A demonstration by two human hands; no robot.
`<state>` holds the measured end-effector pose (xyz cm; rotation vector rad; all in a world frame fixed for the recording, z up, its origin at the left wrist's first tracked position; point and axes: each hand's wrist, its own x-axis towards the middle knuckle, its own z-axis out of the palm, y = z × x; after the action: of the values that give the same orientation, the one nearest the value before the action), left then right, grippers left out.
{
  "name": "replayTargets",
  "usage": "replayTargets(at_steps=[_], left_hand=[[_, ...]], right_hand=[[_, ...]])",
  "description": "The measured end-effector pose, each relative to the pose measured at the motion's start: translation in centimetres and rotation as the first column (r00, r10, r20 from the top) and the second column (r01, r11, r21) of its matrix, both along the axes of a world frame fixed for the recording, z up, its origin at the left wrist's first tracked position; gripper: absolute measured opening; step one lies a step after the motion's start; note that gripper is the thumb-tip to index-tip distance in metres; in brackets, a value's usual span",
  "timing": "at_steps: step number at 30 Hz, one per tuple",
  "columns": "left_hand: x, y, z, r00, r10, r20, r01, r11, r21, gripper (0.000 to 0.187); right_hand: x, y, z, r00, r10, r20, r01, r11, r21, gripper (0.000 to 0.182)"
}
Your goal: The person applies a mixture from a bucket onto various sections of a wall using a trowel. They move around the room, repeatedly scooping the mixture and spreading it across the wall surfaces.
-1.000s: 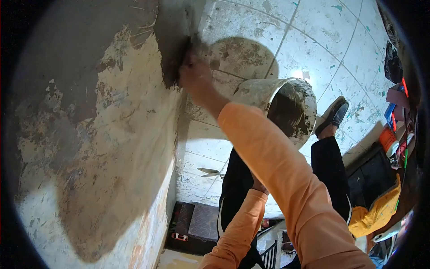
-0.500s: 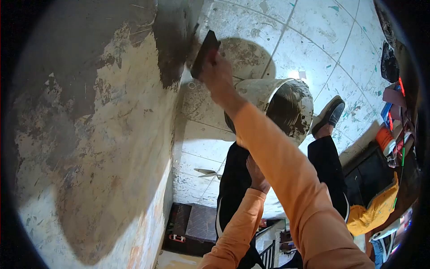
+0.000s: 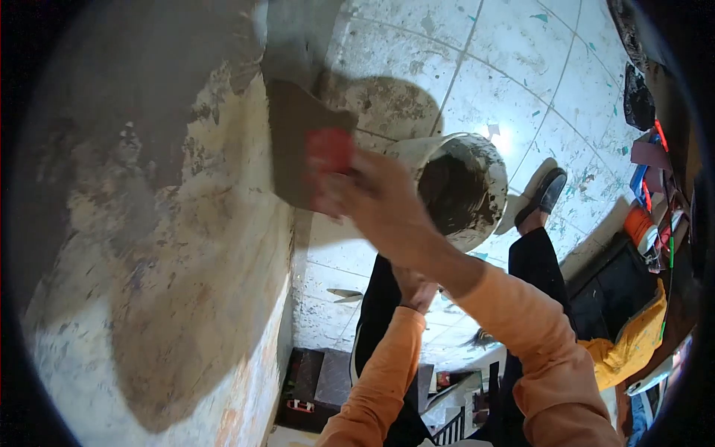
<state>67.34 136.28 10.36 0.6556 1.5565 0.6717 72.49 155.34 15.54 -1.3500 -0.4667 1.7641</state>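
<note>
My right hand [image 3: 383, 197] is closed around the red handle of a plastering trowel [image 3: 302, 138], blurred by motion. Its broad dark blade overlaps the edge of the wall [image 3: 223, 208], where wet grey plaster covers the upper part and pale patchy surface shows below. Beneath my right forearm, my left hand [image 3: 417, 289] rests close by my knee, its fingers mostly hidden. A white bucket [image 3: 410, 153], tilted toward me, stands just beyond my hands with dark grey plaster [image 3: 450, 186] inside and smeared on its rim.
Pale floor tiles [image 3: 514, 67] are spotted with plaster and green flecks. A pointed metal blade [image 3: 345, 295] lies by the wall. My shoe [image 3: 550, 191] is right of the bucket. Along the right are a yellow cloth [image 3: 629, 343] and assorted clutter; dark boxes [image 3: 339, 380] sit at lower left.
My right hand has brought the trowel from the far floor-side corner toward me and turned it, so its broad blade shows at the wall. My left hand stays near my knee.
</note>
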Motion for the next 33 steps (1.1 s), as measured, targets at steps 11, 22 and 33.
replayTargets(at_steps=[11,22,33], left_hand=[[-4.9,4.7,2.1,0.906,-0.144,-0.398,0.149,0.989,-0.02,0.062],[-1.9,8.4,1.1,0.788,-0.208,-0.579,0.324,0.941,0.102,0.061],[2.5,5.2,1.0,0.815,-0.243,-0.527,0.364,0.921,0.137,0.07]], right_hand=[[23.2,-3.6,-1.4,0.719,0.649,0.25,-0.682,0.727,0.075,0.028],[10.9,-5.2,-14.5,0.434,0.526,0.731,-0.853,0.5,0.146,0.035],[8.3,-6.0,-27.4,0.378,0.481,0.791,-0.908,0.361,0.214,0.022]])
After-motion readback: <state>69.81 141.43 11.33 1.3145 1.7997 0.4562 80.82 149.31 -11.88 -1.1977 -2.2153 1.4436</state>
